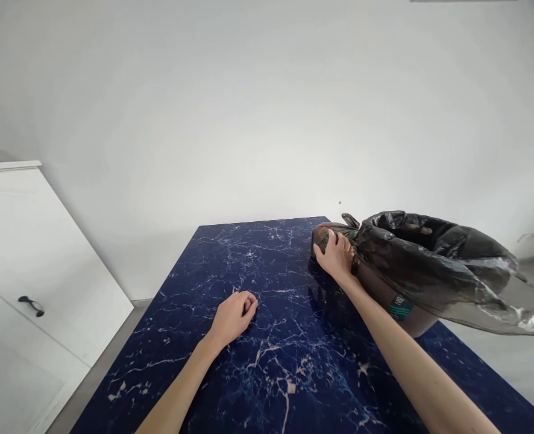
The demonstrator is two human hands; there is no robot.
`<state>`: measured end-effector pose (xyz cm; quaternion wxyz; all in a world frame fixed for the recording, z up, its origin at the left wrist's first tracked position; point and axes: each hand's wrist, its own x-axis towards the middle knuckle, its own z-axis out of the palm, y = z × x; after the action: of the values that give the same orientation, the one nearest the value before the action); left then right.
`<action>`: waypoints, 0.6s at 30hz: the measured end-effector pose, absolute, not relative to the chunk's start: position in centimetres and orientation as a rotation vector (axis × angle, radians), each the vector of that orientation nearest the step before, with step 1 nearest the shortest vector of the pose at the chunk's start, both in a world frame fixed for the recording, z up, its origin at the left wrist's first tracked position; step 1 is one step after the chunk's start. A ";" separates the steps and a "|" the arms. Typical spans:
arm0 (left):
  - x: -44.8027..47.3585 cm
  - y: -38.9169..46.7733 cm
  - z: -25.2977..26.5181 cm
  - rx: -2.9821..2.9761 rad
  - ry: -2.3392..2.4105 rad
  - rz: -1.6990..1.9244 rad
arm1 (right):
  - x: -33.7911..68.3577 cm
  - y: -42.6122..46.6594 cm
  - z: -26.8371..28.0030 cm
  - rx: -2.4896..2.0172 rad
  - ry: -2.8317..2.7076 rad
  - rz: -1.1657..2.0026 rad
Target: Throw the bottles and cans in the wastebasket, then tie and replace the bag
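My left hand (235, 316) rests on the blue marble-patterned tabletop (267, 361), its fingers curled in and nothing visible in them. Off to the right, my right hand (337, 253) is closed over a dark brown and green package (322, 234), whose kind I cannot make out. Part of this package is covered by thin black plastic. Right beside it stands a brown trash bin (382, 292) with a small green-striped label. A black trash bag (430, 265) lines the bin, folded over its rim and hanging loosely on the right side. The bin's inside is mostly dark.
A white cabinet (36, 259) with a black handle (31, 305) stands at the left, apart from the table. Behind the table rises a plain white wall (249, 120). The bin and its bag take up the table's right side, and the bag overhangs the right edge.
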<state>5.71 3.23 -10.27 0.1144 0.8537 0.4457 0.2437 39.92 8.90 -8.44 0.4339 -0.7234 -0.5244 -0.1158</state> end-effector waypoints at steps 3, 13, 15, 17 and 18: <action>5.7 3.2 -10.3 2.509 1.302 0.717 | 38.2 8.5 -8.6 -1.781 -1.366 -0.247; 5.5 3.3 -10.6 2.526 1.279 0.717 | 34.7 2.5 -6.8 -1.492 -1.470 -0.258; 5.5 3.3 -10.5 2.534 1.274 0.727 | 35.8 2.4 -7.4 -1.539 -1.388 -0.192; 5.5 3.3 -10.5 2.544 1.268 0.741 | 36.6 2.5 -8.3 -1.557 -1.384 -0.096; 5.6 3.2 -10.5 2.550 1.262 0.749 | 36.6 2.5 -8.8 -1.548 -1.405 -0.058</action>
<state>5.56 3.25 -10.47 0.0994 0.8624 0.4269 0.2533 36.63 2.53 -8.80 0.5012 -0.6404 -0.5814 -0.0238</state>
